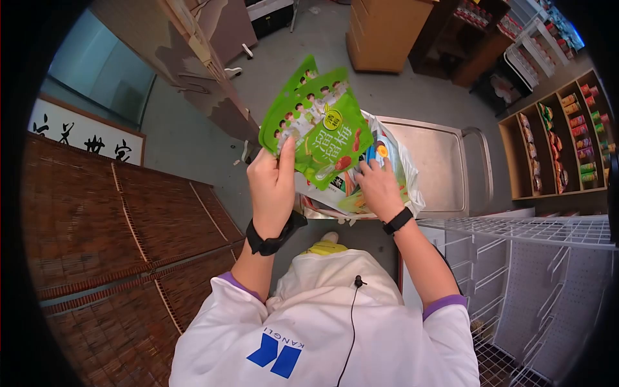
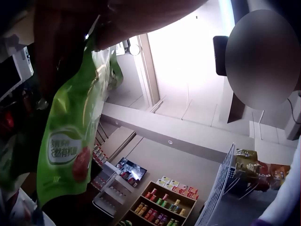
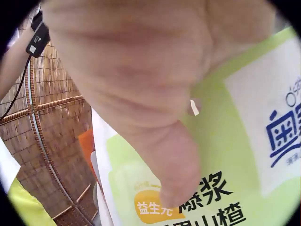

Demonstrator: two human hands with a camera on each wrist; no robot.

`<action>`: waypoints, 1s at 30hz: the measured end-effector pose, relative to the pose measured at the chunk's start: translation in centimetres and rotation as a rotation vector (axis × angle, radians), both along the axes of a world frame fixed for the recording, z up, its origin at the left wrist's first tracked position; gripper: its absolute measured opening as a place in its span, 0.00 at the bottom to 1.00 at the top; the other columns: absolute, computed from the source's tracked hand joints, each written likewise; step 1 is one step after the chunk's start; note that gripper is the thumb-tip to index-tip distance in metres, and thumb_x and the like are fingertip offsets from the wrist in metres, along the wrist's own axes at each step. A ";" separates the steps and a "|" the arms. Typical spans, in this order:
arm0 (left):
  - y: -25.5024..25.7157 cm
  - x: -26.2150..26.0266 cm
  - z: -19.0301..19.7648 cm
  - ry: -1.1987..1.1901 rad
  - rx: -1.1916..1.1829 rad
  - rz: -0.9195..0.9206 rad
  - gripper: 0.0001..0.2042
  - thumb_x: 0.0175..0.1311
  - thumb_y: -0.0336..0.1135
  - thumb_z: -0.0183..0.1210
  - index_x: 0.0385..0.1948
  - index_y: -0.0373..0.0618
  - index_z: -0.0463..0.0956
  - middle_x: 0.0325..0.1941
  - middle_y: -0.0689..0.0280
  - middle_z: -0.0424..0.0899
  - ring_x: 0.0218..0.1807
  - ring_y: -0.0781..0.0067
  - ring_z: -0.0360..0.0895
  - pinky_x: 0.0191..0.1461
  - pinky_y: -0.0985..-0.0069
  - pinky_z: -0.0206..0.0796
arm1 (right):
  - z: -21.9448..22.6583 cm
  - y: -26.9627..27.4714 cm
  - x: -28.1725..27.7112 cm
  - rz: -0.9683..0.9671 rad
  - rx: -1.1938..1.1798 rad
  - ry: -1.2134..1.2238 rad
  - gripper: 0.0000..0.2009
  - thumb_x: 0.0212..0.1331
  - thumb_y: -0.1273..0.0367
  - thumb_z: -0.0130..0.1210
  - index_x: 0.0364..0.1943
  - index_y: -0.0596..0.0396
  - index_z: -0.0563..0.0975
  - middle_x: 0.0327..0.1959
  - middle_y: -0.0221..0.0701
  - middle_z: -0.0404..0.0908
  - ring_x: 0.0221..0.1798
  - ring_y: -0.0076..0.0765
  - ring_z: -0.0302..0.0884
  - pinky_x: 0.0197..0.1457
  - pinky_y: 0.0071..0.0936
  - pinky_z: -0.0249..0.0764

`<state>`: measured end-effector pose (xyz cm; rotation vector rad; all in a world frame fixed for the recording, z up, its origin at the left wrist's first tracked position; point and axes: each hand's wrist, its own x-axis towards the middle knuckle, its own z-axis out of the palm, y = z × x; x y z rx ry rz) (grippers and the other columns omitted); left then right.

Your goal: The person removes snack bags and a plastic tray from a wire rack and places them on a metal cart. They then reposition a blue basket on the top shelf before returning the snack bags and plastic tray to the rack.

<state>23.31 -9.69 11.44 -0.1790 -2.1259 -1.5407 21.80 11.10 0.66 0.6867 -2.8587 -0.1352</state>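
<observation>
My left hand [image 1: 272,184] grips green snack pouches [image 1: 325,129] by their edge, thumb across the front, raised over a white plastic bag [image 1: 412,187]. At least two pouches overlap, the front one printed with a row of figures and red fruit. In the left wrist view a green pouch [image 2: 66,150] hangs below the dark fingers. My right hand [image 1: 382,190] is down at the bag's mouth, fingertips on the packs near a blue package [image 1: 385,151]. The right wrist view shows its thumb lying along a pale green package [image 3: 221,141] with Chinese lettering; the other fingers are hidden there.
The bag stands on a metal-edged platform cart [image 1: 438,168] with a handle at its right. A white wire rack [image 1: 516,232] is close on the right, brown woven panels [image 1: 129,238] on the left. Farther off are a snack shelf [image 1: 561,138] and a wooden cabinet [image 1: 387,32].
</observation>
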 end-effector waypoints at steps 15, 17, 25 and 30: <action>8.2 -1.9 -9.9 -0.081 -0.538 -0.119 0.10 0.63 0.33 0.52 0.27 0.34 0.67 0.29 0.46 0.75 0.28 0.42 0.74 0.29 0.57 0.67 | -0.1 2.4 1.4 -0.134 0.022 0.015 0.06 0.50 0.69 0.52 0.30 0.47 0.80 0.42 0.27 0.75 0.54 0.34 0.68 0.59 0.44 0.62; 8.5 -1.8 -10.4 -0.135 -0.543 -0.157 0.09 0.61 0.32 0.52 0.29 0.33 0.68 0.32 0.46 0.75 0.31 0.41 0.74 0.31 0.56 0.66 | -0.2 2.4 1.5 -0.092 -0.001 0.025 0.06 0.51 0.69 0.52 0.30 0.47 0.80 0.41 0.28 0.75 0.55 0.34 0.68 0.61 0.46 0.60; 6.2 -1.5 -10.6 -0.355 -0.230 -0.370 0.12 0.66 0.35 0.48 0.40 0.33 0.72 0.30 0.50 0.78 0.31 0.57 0.74 0.36 0.64 0.65 | -2.1 1.8 2.8 -0.166 -0.064 0.085 0.07 0.48 0.68 0.51 0.31 0.49 0.79 0.36 0.30 0.77 0.47 0.34 0.74 0.62 0.46 0.61; 4.8 -4.8 -15.4 -0.447 -0.440 -0.225 0.25 0.61 0.49 0.56 0.31 0.25 0.76 0.22 0.47 0.80 0.23 0.63 0.78 0.28 0.61 0.66 | 0.6 0.7 4.7 -0.109 -0.133 0.201 0.06 0.47 0.66 0.53 0.27 0.45 0.82 0.34 0.28 0.80 0.54 0.37 0.69 0.69 0.55 0.48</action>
